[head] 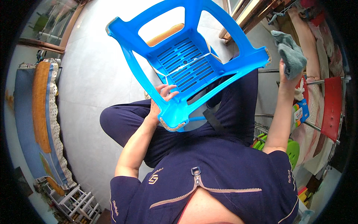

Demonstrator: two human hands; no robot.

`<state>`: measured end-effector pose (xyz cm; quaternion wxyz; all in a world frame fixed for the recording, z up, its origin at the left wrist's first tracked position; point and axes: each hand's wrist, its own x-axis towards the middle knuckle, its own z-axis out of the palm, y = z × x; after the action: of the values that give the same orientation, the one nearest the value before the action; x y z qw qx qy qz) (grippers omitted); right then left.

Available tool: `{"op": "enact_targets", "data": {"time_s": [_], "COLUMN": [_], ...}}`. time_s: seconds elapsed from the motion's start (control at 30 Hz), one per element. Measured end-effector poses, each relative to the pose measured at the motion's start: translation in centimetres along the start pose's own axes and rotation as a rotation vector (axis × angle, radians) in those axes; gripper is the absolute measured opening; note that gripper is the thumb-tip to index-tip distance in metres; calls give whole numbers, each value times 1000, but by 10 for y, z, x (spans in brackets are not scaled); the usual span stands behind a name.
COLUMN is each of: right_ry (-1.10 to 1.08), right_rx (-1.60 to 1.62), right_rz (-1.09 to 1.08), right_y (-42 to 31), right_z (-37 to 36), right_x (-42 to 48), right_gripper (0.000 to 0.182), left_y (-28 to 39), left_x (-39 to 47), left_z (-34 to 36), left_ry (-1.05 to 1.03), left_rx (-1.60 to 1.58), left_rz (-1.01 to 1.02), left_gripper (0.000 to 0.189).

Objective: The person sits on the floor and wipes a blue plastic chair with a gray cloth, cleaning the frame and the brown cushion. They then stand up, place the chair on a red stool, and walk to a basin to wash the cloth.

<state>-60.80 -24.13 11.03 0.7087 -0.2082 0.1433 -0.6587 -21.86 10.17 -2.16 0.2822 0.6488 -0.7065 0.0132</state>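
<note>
A blue plastic stool (193,25) is tipped over in front of me, its legs towards my chest and its slatted underside showing. My left hand (165,98) reaches around a near leg, fingers spread over the inner side and the thumb hidden. Knotted white ties (181,67) cross the underside. Through one side opening shows an orange woven pad (167,33), mostly hidden by the seat. My right hand (289,75) is raised out to the right, apart from the stool, and grips a bunched grey-green cloth (292,56). That cloth covers most of its fingers.
My bent legs (125,120) are below the stool on grey floor tiles (84,84). A padded bench (25,117) stands left, above a white metal rack (75,201). At right are a metal-framed red seat (332,109), a colourful package (300,112) and green perforated footwear (293,152).
</note>
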Motion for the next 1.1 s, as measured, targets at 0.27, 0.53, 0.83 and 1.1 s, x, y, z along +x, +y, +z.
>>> {"op": "enact_targets", "data": {"time_s": [0.27,0.53,0.83,1.1], "right_ry": [-96,-151,-217,-401], "right_rx": [-225,-590,-296,-256], "right_rz": [-32,109,530,870], "right_y": [-16,38,123,213], "right_z": [-27,26,47,52], "right_x": [-21,-47,-41,-56], "right_gripper": [32,28,46,53], "left_y": [7,-3,-114,-163], "left_x": [10,127,61,-119], "left_z": [-12,-125,-232,-279], "left_ry": [-33,294,1053,1520], "left_rx": [-420,-1048,-1280,-1469], "left_rz": [-143,-442,-459,-715], "left_gripper": [32,35,66,74]}}
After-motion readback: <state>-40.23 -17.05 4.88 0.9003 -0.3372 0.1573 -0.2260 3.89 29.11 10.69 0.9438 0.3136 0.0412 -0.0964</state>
